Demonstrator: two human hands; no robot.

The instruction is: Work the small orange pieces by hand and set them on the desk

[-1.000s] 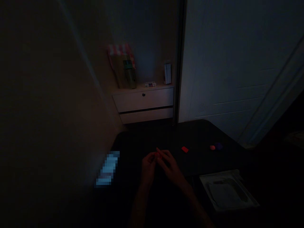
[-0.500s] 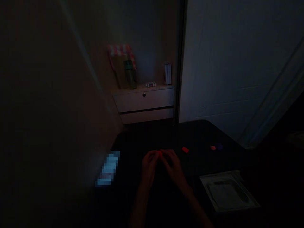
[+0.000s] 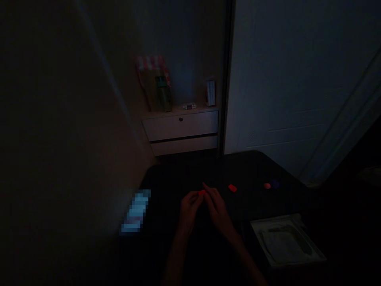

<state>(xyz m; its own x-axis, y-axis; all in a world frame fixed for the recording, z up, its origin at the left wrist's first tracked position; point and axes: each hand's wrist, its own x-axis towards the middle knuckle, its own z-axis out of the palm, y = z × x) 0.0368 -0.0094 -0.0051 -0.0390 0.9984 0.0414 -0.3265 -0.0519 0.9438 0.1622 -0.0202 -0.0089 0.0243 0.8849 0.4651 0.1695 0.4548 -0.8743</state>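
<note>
Over a dark table (image 3: 190, 172), a small red lump of what looks like modelling clay (image 3: 202, 192) sits between my fingertips. My left hand (image 3: 189, 206) pinches it from the left side. From the right, my right hand (image 3: 217, 204) closes on the same lump, with one finger raised above it. Most of the lump is covered by fingers, and the dim light hides detail. A flat red block, seemingly of the same clay (image 3: 232, 188), lies just right of my hands. Farther right, a pinkish lump (image 3: 267, 186) rests against a dark purple one (image 3: 275, 184).
A pixelated bright phone-like screen (image 3: 135, 211) is at the table's left edge. A pale square tray-like thing (image 3: 288, 240) lies low on the right. Behind stands a drawer unit (image 3: 181, 128) with a green bottle (image 3: 163, 95) on top, beside a white door (image 3: 285, 91).
My fingers shift around the red lump; a right finger came down half a second ago and is raised again now. The lump shows a little flatter. The other pieces stay put.
</note>
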